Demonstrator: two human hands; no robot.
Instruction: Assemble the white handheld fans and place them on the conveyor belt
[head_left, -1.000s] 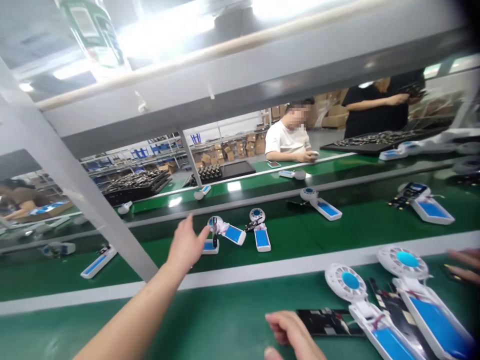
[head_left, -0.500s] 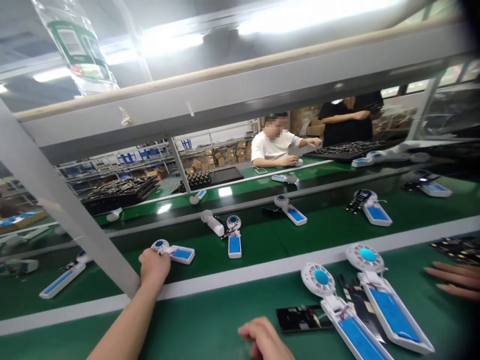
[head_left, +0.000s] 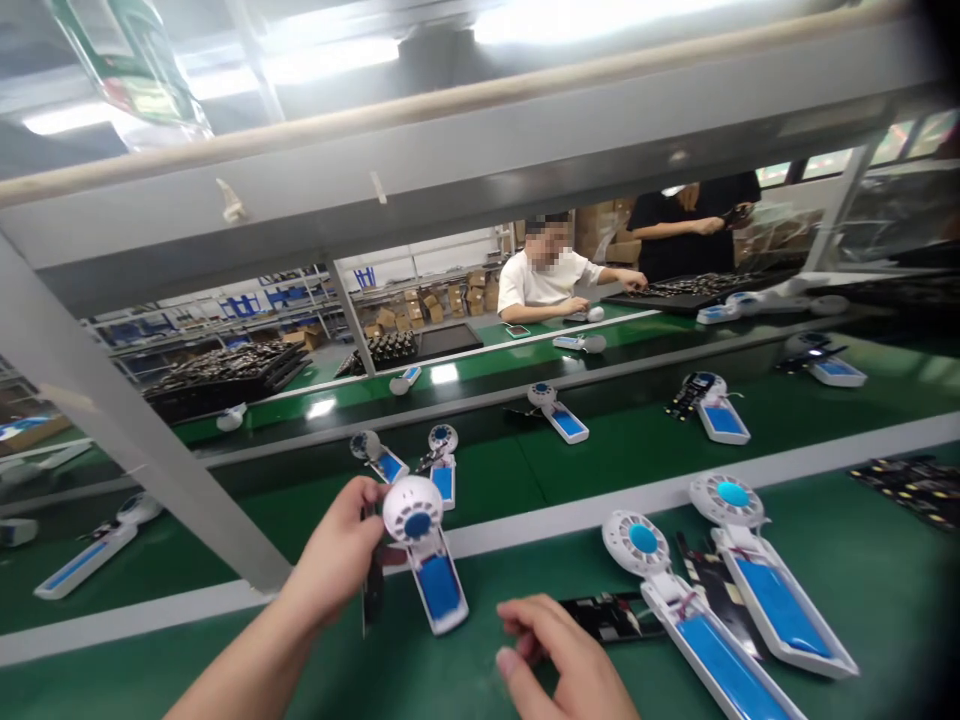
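My left hand [head_left: 339, 548] grips a white handheld fan [head_left: 437, 590] by its round head, above the green bench. Its housing is open, with a blue battery inside the handle, and a dark board hangs beside my fingers. My right hand [head_left: 566, 655] is held low over the bench, fingers apart and slightly curled, with nothing in it. Right of it lie two more opened white fans, a nearer one [head_left: 643, 540] and a farther one [head_left: 780, 600]. A black circuit board [head_left: 611, 615] joins the nearer fan, partly behind my right hand.
Beyond the white rail [head_left: 570, 513], a green conveyor belt [head_left: 495, 470] carries several opened fans. A grey slanted post [head_left: 135, 420] stands at left under an overhead beam [head_left: 465, 150]. Black boards [head_left: 907, 490] lie at right. Across the line sits a person in white [head_left: 536, 285].
My left hand has lifted the fan off the belt and brought it over the rail towards me. My right hand has risen slightly. Another person's hand at the right edge has left view.
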